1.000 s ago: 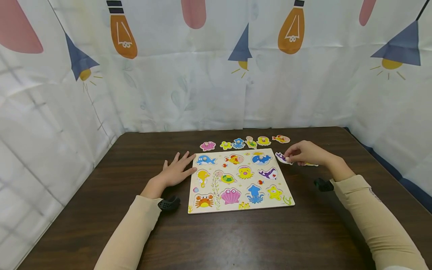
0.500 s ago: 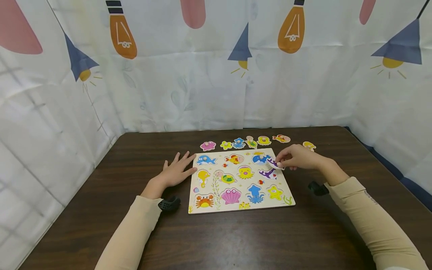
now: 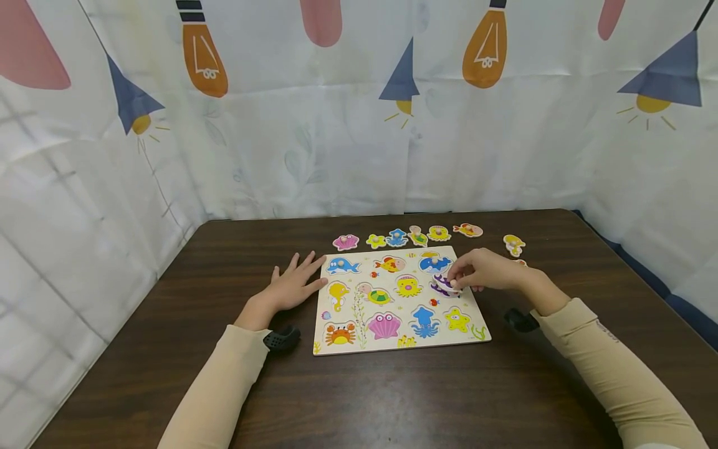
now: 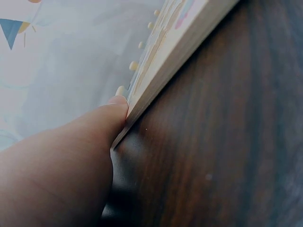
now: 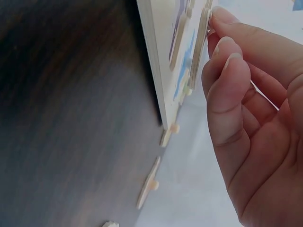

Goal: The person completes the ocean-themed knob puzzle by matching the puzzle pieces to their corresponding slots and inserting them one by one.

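Observation:
In the head view a pale wooden puzzle board (image 3: 387, 346) with sea-animal shapes lies on the table. My left hand (image 3: 291, 287) rests at its left edge, fingers spread and straight; the left wrist view shows the thumb (image 4: 116, 111) touching the board's corner. Between thumb and fingers, my right hand (image 3: 493, 268) pinches a purple whale puzzle piece (image 3: 442, 284) by its knob. That piece overlaps the matching purple whale shape at the board's right side, slightly tilted. In the right wrist view the piece (image 5: 201, 45) stands just off the board's face.
Behind the board lie a pink shell piece (image 3: 345, 242), a yellow star piece (image 3: 376, 241), a blue squid piece (image 3: 396, 238) and several others. A yellow piece (image 3: 513, 244) lies at the right, with another piece (image 3: 521, 262) mostly hidden by the right hand. A patterned curtain (image 3: 348, 156) hangs behind the table.
My right hand has carried the purple whale piece from beside the board leftward and nearer, over the purple whale shape. The yellow piece at right has come into sight. My left hand stays put.

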The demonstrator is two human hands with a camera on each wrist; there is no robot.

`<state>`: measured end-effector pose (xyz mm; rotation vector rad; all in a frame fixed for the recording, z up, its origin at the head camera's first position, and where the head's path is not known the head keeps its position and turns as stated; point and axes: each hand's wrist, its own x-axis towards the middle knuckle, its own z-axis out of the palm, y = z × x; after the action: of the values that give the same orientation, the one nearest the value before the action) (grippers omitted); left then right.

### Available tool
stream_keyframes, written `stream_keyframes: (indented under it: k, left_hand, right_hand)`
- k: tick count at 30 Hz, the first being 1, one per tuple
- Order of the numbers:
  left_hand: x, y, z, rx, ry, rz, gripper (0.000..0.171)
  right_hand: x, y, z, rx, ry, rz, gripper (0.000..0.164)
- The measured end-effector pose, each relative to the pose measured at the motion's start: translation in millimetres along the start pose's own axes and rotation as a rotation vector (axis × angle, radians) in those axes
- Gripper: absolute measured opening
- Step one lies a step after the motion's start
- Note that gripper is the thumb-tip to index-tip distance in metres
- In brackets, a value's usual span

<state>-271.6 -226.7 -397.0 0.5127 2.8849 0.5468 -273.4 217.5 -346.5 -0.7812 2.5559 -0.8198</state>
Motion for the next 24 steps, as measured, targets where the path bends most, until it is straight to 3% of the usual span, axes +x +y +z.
stream_keyframes:
  k: [24]
  left_hand:
    - [0.0,-0.6,0.3,-0.007,-0.005,-0.003,0.074]
  right_hand:
    - [4.8,0.7,7.0,-0.042,-0.037,-0.027,0.008]
